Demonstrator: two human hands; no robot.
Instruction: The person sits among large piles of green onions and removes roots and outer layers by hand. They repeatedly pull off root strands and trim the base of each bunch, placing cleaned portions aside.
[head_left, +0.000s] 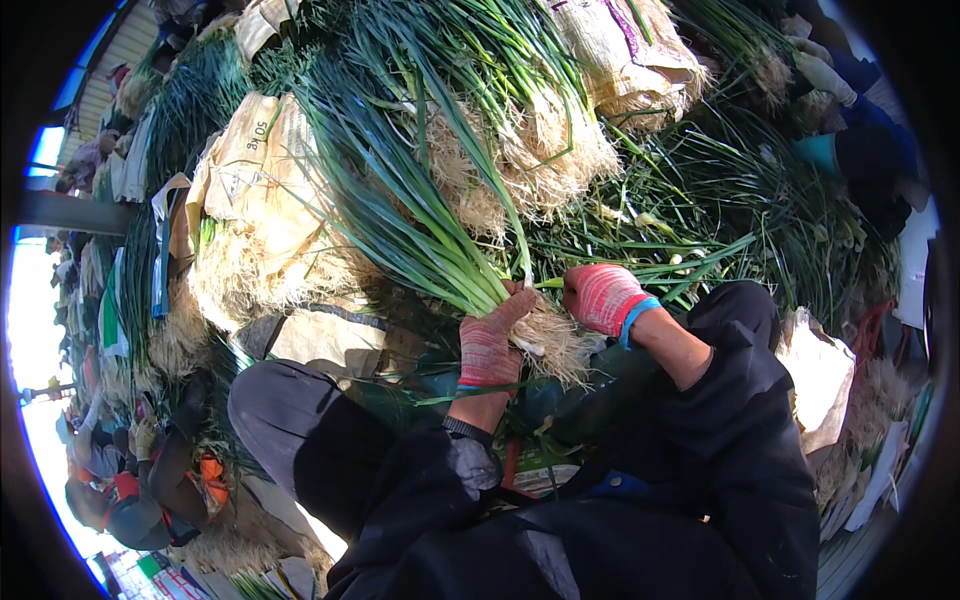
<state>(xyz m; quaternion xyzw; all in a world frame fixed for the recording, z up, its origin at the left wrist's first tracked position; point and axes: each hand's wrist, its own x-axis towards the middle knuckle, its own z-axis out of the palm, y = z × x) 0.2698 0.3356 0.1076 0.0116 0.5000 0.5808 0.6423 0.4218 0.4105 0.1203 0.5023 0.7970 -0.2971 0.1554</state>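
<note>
My left hand (491, 341), in a red and white knit glove, grips a bunch of green onions (457, 262) just above the roots. Its long green leaves fan out to the upper left, and the pale stringy roots (556, 341) hang to the right of my thumb. Close beside them, my right hand (606, 300) wears a matching glove with a blue cuff. Its fingers are curled around a yellow-green leaf (551, 283), whose short end points toward the bunch. The palm side of that hand is hidden.
Rooted green onions (555, 142) lie piled beyond my hands. Paper-wrapped bundles (255, 187) stand left, with another paper sack (630, 60) at the top. Loose stripped leaves (705, 202) cover the ground to the right. Other people work at both sides, one with a gloved hand (825, 79).
</note>
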